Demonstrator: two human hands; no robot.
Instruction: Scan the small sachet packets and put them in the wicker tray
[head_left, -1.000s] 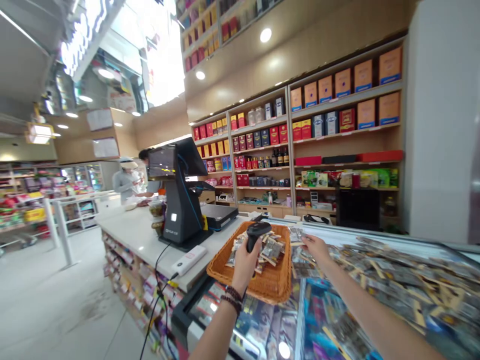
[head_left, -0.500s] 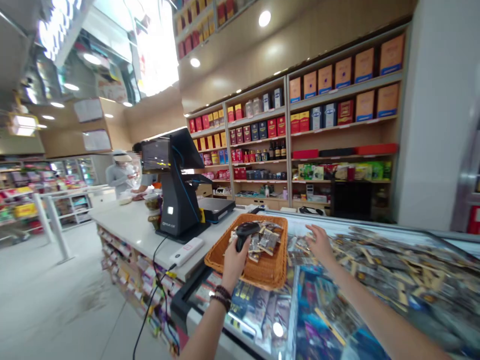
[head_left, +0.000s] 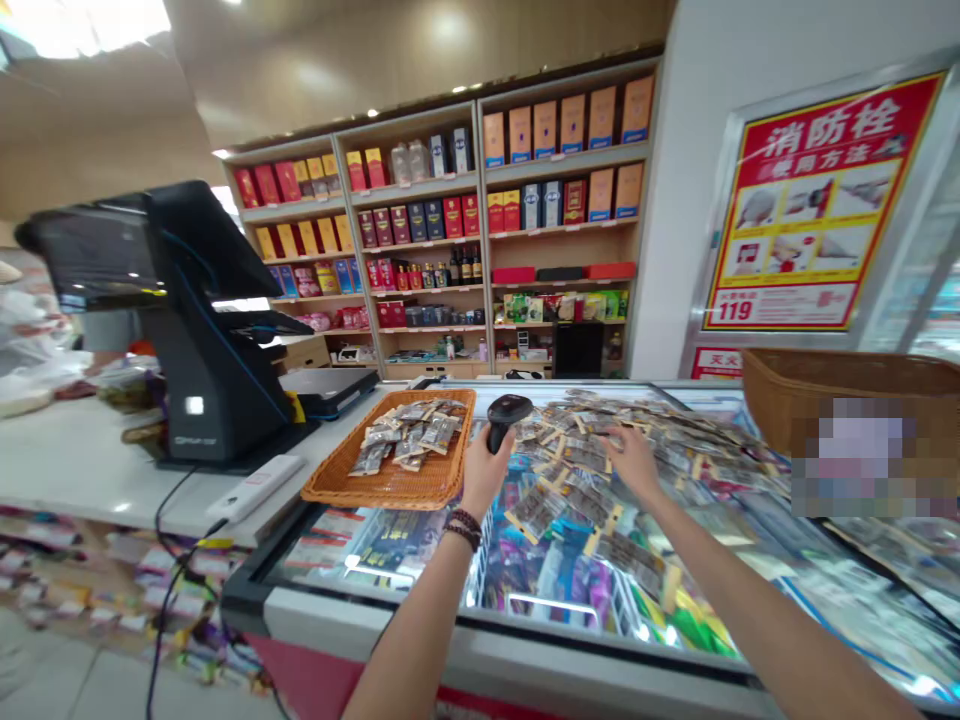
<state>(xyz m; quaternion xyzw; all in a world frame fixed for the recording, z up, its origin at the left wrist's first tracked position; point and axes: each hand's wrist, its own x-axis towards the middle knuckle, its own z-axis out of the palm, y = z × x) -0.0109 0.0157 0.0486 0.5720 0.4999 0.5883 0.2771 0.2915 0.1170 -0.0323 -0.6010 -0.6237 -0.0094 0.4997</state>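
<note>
A scanner (head_left: 510, 408) is gripped by the left hand (head_left: 484, 472). Packets (head_left: 537, 510) could be scattered by the half-curled right hand (head_left: 634, 464), hold unclear

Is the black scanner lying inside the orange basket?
No, the left hand is holding the black scanner up, just right of the orange basket in this view.
</note>
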